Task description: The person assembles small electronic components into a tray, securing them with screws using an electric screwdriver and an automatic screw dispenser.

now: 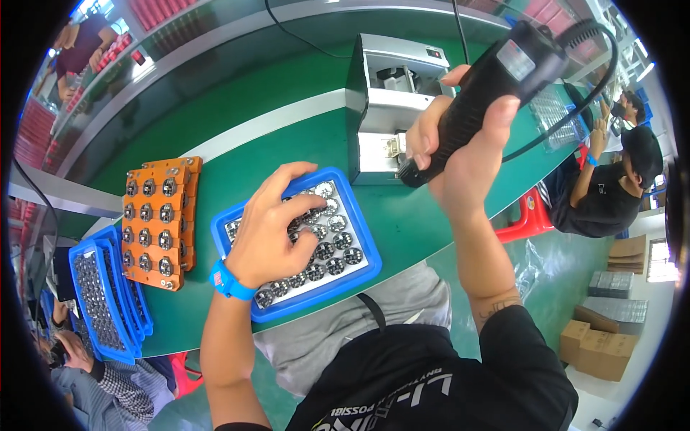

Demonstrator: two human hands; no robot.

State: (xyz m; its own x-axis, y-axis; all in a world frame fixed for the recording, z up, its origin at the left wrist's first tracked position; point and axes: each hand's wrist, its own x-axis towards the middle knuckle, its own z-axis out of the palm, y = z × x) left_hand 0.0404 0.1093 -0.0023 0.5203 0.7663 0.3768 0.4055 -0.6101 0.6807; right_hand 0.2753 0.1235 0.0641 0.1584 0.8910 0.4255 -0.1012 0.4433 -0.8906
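Note:
My right hand (467,151) is raised, its fingers wrapped round a black corded electric screwdriver (474,100). The driver slants with its working end down toward the lower left, in front of a grey boxy machine (402,52). Below and to the left, my left hand (269,233) is over a blue tray (365,226), thumb and forefinger spread apart. Its fingertips are at the small round metal-and-black parts (325,250) that sit in rows on the tray's white insert. Some of these parts are hidden under the hand. A blue band (228,281) circles my left wrist.
Orange fixture plates (157,200) holding rows of similar parts lie stacked to the left on the green table (302,144). Beside them are more filled blue trays (118,354). The driver's cord (611,72) loops at the right. A co-worker (600,190) sits beyond a red stool (528,215).

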